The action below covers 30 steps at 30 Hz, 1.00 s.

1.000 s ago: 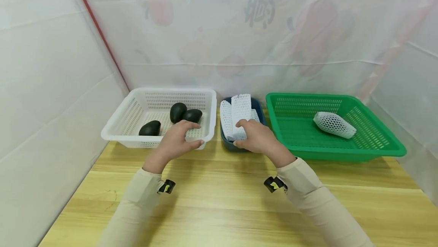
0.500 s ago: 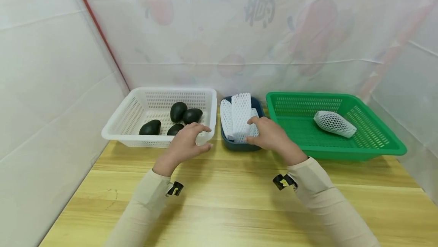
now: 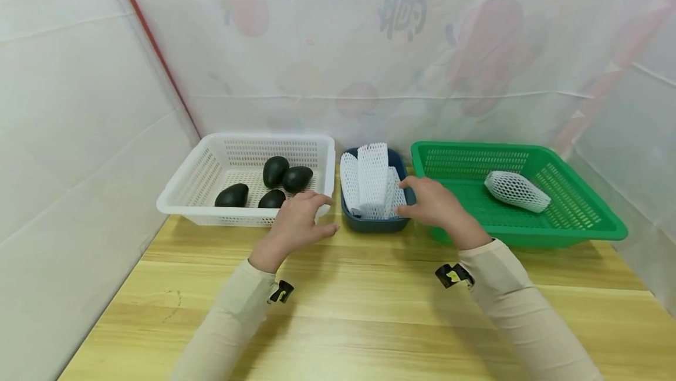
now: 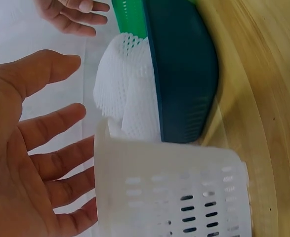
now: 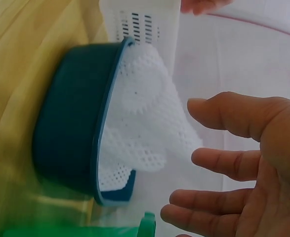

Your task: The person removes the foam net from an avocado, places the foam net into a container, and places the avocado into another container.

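Note:
My left hand [image 3: 298, 225] hovers at the front right corner of the white basket [image 3: 227, 218], its fingers spread and holding nothing. Several dark avocados [image 3: 276, 171] lie in that basket, one of them partly covered by the hand in the head view. White foam net sleeves [image 3: 372, 178] stick up out of a small dark blue bin [image 3: 376, 226]. At the bin's right edge is my right hand [image 3: 433, 208], also with nothing in its grasp. The right wrist view shows its fingers [image 4: 70, 63] apart from the sleeves [image 5: 145, 98], as the left thumb and fingers are.
A green basket [image 3: 507, 233] stands to the right of the bin, with one fruit in a foam net [image 3: 516, 191] inside. All the containers sit in a row on the wooden table [image 3: 348, 322], against a white sheet [image 3: 338, 46] at the back.
Both hands have drifted to the right, empty. The right hand has moved off the sleeves to the bin's right side, and another avocado has come into sight beside the left hand.

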{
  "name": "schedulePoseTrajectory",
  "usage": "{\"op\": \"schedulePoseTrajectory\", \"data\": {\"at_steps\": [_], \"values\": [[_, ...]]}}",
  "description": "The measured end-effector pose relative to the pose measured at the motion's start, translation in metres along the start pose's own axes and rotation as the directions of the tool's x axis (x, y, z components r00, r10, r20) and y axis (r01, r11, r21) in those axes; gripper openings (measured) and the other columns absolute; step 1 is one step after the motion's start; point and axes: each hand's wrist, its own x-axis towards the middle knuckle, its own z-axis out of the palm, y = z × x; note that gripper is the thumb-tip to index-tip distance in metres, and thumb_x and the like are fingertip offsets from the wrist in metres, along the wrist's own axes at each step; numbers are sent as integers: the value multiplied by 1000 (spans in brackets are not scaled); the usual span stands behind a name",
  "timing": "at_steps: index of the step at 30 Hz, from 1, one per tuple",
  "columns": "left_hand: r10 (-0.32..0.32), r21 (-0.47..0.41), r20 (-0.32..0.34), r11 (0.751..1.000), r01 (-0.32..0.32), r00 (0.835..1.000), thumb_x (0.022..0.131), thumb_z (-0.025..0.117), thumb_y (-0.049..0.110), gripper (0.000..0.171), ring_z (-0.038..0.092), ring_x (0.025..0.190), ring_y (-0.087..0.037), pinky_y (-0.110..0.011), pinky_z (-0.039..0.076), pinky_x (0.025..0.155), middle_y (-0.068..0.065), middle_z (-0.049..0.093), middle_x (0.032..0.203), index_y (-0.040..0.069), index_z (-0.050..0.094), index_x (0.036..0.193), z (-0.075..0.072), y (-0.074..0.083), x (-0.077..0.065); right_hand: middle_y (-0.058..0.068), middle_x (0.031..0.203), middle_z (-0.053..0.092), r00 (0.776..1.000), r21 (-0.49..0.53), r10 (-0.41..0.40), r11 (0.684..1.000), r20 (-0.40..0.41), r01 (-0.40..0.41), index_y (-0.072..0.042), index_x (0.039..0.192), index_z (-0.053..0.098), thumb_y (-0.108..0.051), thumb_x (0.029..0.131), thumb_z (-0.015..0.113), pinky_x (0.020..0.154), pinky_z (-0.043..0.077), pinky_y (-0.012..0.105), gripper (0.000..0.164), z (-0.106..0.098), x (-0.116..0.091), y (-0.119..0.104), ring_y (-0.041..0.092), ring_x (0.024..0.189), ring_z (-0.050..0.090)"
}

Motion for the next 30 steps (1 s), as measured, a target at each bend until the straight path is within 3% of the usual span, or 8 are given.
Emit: {"op": "schedulePoseTrajectory", "data": {"at_steps": [21,30], "values": [[94,72,-6,993,-94,996,77,71,37,37,55,98,-24,-44,45,76,-2,61,106,16,67,107,10,20,6,27,125,49,999,-38,45,998,30,-44,3,129,47,-26,89,63,83,40,57,52,-22,-1,32,44,108,48],[143,117,-12,983,-140,990,77,71,37,35,55,88,-22,-36,45,66,0,61,100,16,67,105,14,29,8,28,125,49,997,-34,70,997,44,-69,3,131,46,-28,90,61,82,41,57,54,-32,-2,43,45,108,48]]}}
